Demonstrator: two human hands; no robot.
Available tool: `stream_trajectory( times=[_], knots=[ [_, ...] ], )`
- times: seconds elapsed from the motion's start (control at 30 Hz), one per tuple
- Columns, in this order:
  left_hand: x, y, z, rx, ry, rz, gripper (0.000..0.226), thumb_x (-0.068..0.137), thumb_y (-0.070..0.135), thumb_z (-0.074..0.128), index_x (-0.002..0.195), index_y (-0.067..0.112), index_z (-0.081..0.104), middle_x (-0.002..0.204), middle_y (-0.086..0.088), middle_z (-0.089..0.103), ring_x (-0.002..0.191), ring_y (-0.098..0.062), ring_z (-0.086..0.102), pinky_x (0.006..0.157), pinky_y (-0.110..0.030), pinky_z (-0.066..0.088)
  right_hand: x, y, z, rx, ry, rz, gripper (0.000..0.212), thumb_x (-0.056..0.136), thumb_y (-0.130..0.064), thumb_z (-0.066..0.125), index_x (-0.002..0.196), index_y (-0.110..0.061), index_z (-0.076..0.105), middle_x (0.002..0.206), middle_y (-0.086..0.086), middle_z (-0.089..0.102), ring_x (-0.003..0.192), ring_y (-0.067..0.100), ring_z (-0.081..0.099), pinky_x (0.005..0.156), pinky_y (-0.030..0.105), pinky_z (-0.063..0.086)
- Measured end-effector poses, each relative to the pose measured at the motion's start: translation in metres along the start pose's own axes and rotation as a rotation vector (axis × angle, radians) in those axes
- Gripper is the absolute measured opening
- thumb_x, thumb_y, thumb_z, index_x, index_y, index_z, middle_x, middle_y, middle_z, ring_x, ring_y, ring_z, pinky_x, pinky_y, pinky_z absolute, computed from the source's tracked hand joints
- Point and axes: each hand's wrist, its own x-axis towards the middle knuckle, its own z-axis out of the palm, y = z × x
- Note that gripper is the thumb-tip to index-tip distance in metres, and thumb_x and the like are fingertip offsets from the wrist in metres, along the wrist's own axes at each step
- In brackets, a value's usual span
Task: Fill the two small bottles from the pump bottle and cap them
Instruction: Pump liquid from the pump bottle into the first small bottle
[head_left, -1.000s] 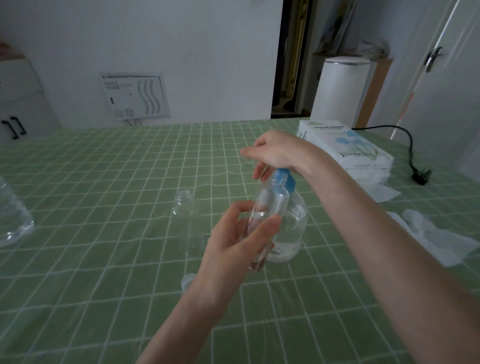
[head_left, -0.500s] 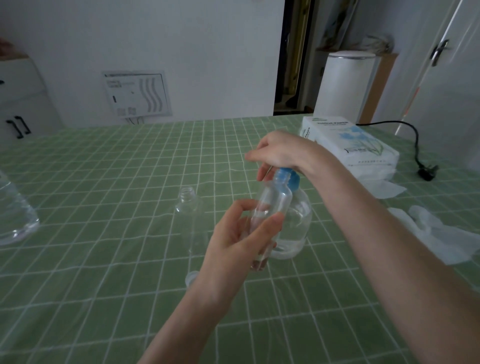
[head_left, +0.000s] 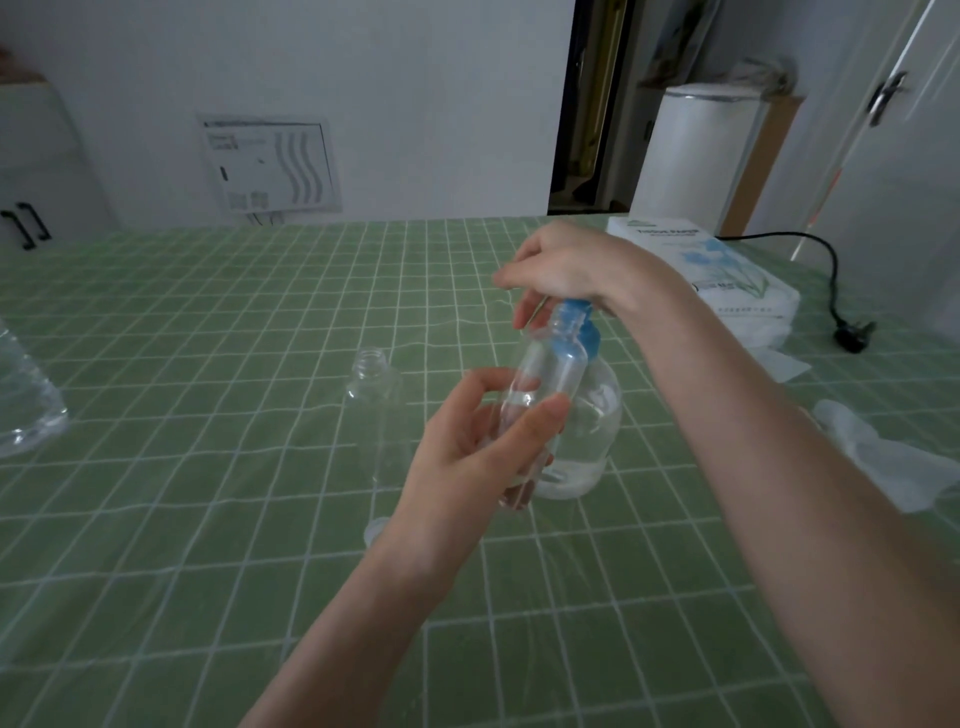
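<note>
I'm on the first fill, I judge: my left hand (head_left: 467, 457) has its fingers wrapped round one small bottle (head_left: 540, 384), held just off upright with its neck up at the blue spout (head_left: 576, 312). My right hand (head_left: 566, 270) rests on the pump bottle (head_left: 592, 431) head, fingers relaxed. The other small bottle (head_left: 376, 395) stands empty on the worktop (head_left: 208, 322), mouth up; neither is capped yet

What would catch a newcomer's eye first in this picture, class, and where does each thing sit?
At the centre, the left hand grips a clear small bottle, its open neck held up against the blue pump head of the pump bottle, on which the right hand rests. Left of them a second small bottle stands uncapped on the green checked tablecloth, and a white tissue pack lies at the far right.
</note>
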Motion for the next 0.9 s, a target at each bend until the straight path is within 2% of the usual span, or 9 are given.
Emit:
stream_trajectory(
  times=[0.1, 0.3, 0.43, 0.6, 0.7, 0.8, 0.9],
  knots=[
    [-0.002, -0.001, 0.001, 0.011, 0.001, -0.001, 0.034, 0.072, 0.039, 0.065, 0.097, 0.017, 0.06, 0.083, -0.013, 0.062, 0.066, -0.02, 0.049, 0.048, -0.02, 0.04, 0.001, 0.003, 0.004, -0.013, -0.013, 0.023, 0.038, 0.093, -0.03, 0.055, 0.121, -0.003, 0.059, 0.111, 0.015, 0.068, 0.103, 0.03, 0.066, 0.098, 0.042, 0.049],
    [-0.001, -0.002, 0.001, 0.018, 0.007, -0.003, 0.037, 0.069, 0.04, 0.065, 0.096, 0.016, 0.06, 0.08, -0.01, 0.062, 0.063, -0.018, 0.05, 0.046, -0.017, 0.04, 0.002, 0.004, 0.005, -0.014, -0.019, 0.017, 0.039, 0.092, -0.03, 0.056, 0.119, -0.002, 0.058, 0.109, 0.017, 0.069, 0.101, 0.032, 0.067, 0.096, 0.044, 0.05],
    [0.001, -0.001, 0.001, 0.012, 0.001, 0.009, 0.036, 0.069, 0.042, 0.067, 0.097, 0.02, 0.06, 0.081, -0.009, 0.065, 0.063, -0.016, 0.054, 0.048, -0.017, 0.043, 0.003, 0.001, -0.002, -0.038, -0.002, 0.017, 0.039, 0.093, -0.033, 0.054, 0.12, -0.005, 0.057, 0.106, 0.013, 0.07, 0.098, 0.029, 0.067, 0.084, 0.035, 0.051],
    [0.002, -0.002, 0.001, 0.01, 0.012, 0.022, 0.031, 0.07, 0.039, 0.066, 0.094, 0.02, 0.06, 0.082, -0.013, 0.063, 0.061, -0.017, 0.051, 0.045, -0.018, 0.041, 0.005, 0.0, -0.002, -0.015, -0.012, 0.019, 0.038, 0.092, -0.029, 0.056, 0.119, -0.003, 0.058, 0.103, 0.016, 0.072, 0.096, 0.032, 0.069, 0.09, 0.046, 0.054],
    [0.001, -0.002, 0.0, 0.017, 0.002, 0.027, 0.031, 0.071, 0.039, 0.066, 0.094, 0.019, 0.06, 0.08, -0.011, 0.063, 0.059, -0.018, 0.049, 0.045, -0.018, 0.04, 0.005, 0.003, 0.001, -0.021, -0.011, 0.028, 0.039, 0.091, -0.029, 0.057, 0.121, -0.003, 0.056, 0.105, 0.016, 0.071, 0.098, 0.032, 0.068, 0.092, 0.045, 0.053],
    [0.0, -0.003, -0.001, 0.041, -0.011, 0.014, 0.033, 0.07, 0.04, 0.064, 0.095, 0.017, 0.06, 0.079, -0.009, 0.065, 0.059, -0.016, 0.049, 0.045, -0.017, 0.041, 0.006, 0.005, 0.006, -0.024, -0.012, 0.043, 0.049, 0.091, -0.03, 0.058, 0.131, -0.004, 0.048, 0.112, 0.015, 0.067, 0.101, 0.031, 0.066, 0.096, 0.044, 0.05],
    [0.0, -0.003, -0.001, 0.039, -0.011, 0.002, 0.037, 0.068, 0.042, 0.064, 0.096, 0.018, 0.059, 0.081, -0.01, 0.065, 0.057, -0.013, 0.05, 0.045, -0.016, 0.041, 0.005, 0.005, 0.008, -0.01, -0.001, 0.036, 0.048, 0.092, -0.03, 0.057, 0.13, -0.001, 0.049, 0.111, 0.016, 0.067, 0.1, 0.032, 0.066, 0.096, 0.044, 0.049]
  ],
)
